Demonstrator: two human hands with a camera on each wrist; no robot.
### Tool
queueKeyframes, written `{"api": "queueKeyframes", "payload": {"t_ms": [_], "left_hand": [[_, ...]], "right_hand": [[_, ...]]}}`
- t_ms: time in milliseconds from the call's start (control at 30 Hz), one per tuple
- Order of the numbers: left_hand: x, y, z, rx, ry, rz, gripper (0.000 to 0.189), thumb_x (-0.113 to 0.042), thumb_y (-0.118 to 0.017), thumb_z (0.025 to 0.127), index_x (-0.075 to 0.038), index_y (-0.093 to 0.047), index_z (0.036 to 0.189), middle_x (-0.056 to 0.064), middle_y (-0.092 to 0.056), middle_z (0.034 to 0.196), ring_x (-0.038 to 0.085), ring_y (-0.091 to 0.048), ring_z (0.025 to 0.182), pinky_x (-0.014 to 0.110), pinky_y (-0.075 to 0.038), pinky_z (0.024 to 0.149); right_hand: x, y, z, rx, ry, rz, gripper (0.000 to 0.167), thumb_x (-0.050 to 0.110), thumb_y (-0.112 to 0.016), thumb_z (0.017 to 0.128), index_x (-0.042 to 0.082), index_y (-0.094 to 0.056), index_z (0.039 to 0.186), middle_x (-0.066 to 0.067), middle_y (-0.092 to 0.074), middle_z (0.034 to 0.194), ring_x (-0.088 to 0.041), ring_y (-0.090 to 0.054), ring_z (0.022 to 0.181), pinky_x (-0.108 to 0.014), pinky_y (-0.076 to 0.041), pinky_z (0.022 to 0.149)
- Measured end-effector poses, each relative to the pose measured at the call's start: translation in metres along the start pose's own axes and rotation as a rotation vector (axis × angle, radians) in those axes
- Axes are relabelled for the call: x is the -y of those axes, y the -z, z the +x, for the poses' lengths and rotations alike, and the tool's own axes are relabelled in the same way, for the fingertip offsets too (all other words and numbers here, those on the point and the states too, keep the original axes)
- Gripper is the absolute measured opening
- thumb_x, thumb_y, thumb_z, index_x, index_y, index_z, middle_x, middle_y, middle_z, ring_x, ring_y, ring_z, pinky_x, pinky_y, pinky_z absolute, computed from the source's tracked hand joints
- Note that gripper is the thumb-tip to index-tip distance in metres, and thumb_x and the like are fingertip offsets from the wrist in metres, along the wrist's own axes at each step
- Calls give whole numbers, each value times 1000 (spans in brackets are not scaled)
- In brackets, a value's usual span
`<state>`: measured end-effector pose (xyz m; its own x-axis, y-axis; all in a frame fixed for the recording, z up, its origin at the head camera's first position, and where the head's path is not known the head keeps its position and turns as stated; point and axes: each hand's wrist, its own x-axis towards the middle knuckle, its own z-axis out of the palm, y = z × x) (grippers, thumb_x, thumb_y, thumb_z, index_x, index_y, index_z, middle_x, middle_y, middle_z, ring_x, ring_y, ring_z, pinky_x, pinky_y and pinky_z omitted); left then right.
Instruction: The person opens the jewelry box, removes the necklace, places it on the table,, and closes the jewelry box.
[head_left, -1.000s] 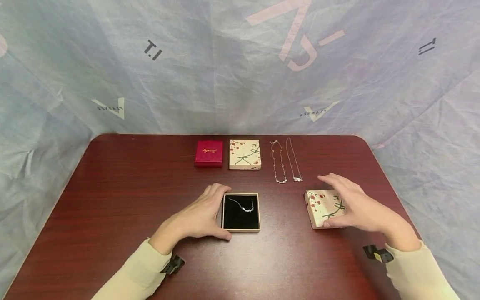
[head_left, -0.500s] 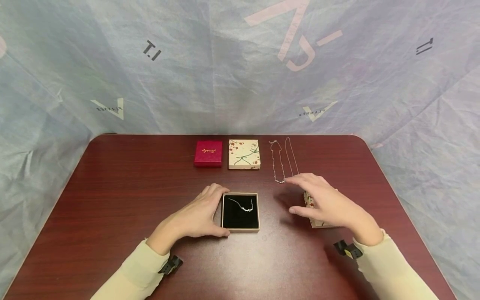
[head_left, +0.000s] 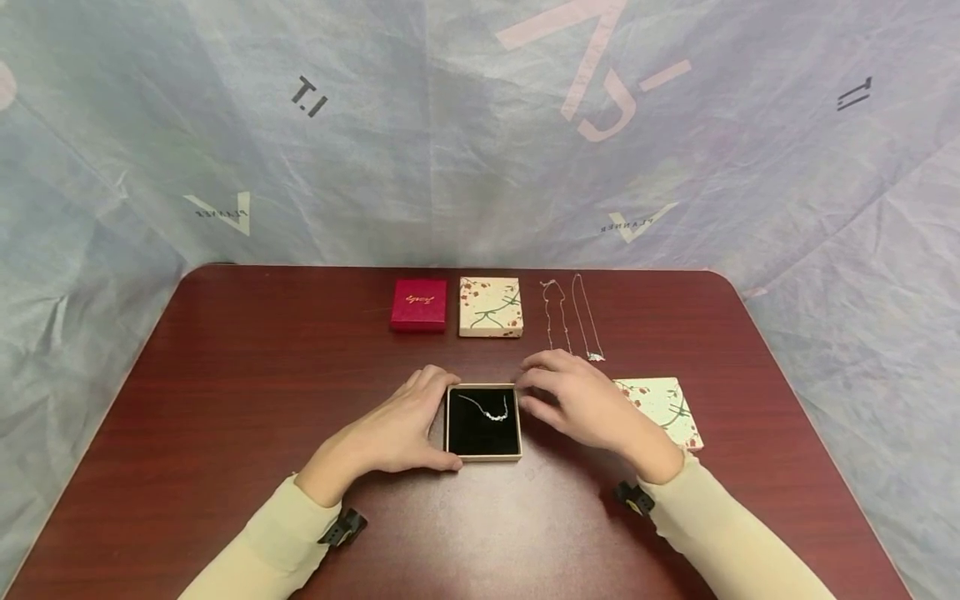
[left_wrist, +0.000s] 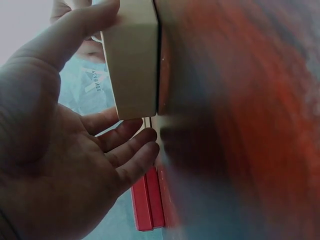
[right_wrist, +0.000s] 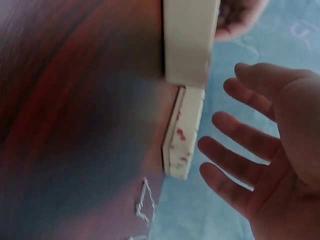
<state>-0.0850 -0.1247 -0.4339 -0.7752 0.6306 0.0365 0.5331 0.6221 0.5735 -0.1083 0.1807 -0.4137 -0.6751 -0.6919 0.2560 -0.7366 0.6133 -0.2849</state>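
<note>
A cream jewelry box point(head_left: 483, 457) without its lid sits on the table before me, lined in black, with a silver necklace point(head_left: 495, 417) lying inside. My left hand point(head_left: 397, 429) holds its left side, thumb at the near corner and fingers at the far corner; the left wrist view shows the thumb against the box wall point(left_wrist: 132, 70). At the box's right edge hovers my right hand point(head_left: 581, 404), its fingers spread and holding nothing in the right wrist view. Partly behind the right wrist lies the floral box lid point(head_left: 671, 404).
Along the back stand a red box point(head_left: 418, 306) with gold lettering and a closed floral box point(head_left: 491, 307). Two silver necklaces lie to their right: a beaded one point(head_left: 562, 317), partly covered by my right hand, and a thinner one point(head_left: 588, 321). A grey printed cloth hangs behind the table.
My right hand has let go of the floral lid and moved left to the open box's right edge. The lid stays on the table. My left hand keeps its hold.
</note>
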Motion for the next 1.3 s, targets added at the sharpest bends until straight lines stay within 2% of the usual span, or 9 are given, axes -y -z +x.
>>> {"api": "queueKeyframes", "payload": {"t_ms": [200, 433, 600, 833, 933, 1067, 1300], "left_hand": [[0, 1, 1, 7, 2, -6, 100, -41, -98, 70, 1, -47, 144, 8, -48, 134, 22, -47, 124, 43, -41, 112], [1, 2, 2, 7, -1, -10, 99, -40, -98, 70, 0, -47, 144, 7, -48, 134, 21, -47, 124, 42, -42, 111], [0, 3, 1, 3, -8, -19, 98, -39, -99, 70, 1, -47, 144, 7, -49, 134, 21, -47, 124, 43, -42, 111], [1, 2, 1, 1, -10, -29, 98, -39, -100, 70, 0, -48, 144, 7, -49, 135, 21, -47, 125, 43, -42, 112], [2, 1, 1, 3, -6, -33, 97, -39, -100, 70, -1, -48, 144, 7, -49, 135, 21, -47, 125, 43, -42, 112], [3, 0, 0, 3, 4, -39, 97, -39, -99, 70, -1, -48, 144, 6, -49, 136, 20, -47, 126, 44, -42, 112], [3, 0, 0, -5, -1, -31, 99, -40, -100, 70, -1, -48, 144, 7, -49, 135, 21, -48, 126, 45, -41, 112]], "right_hand": [[6, -13, 12, 16, -9, -59, 12, 27, -79, 98, 18, -81, 105, -9, -70, 125, -27, -65, 116, -48, -53, 99], [19, -20, 19, 45, -54, -231, 15, 31, -79, 95, 18, -82, 101, -4, -71, 123, -27, -64, 114, -46, -55, 95], [27, -25, 21, 33, -98, -330, 12, 26, -80, 90, 16, -81, 96, -4, -71, 118, -27, -64, 109, -43, -55, 86], [33, -29, 24, 35, -160, -322, 8, 21, -82, 87, 15, -80, 90, -3, -72, 113, -27, -65, 103, -43, -55, 85], [33, -30, 25, 58, -187, -275, 4, 19, -81, 87, 17, -79, 86, -2, -72, 115, -27, -65, 105, -43, -56, 88], [32, -31, 26, 78, -208, -198, 9, 14, -80, 86, 18, -76, 79, -1, -72, 117, -27, -65, 108, -44, -56, 92], [28, -35, 25, 40, -190, -146, 13, 10, -78, 83, 19, -73, 75, 1, -72, 113, -25, -64, 106, -44, -53, 82]]}}
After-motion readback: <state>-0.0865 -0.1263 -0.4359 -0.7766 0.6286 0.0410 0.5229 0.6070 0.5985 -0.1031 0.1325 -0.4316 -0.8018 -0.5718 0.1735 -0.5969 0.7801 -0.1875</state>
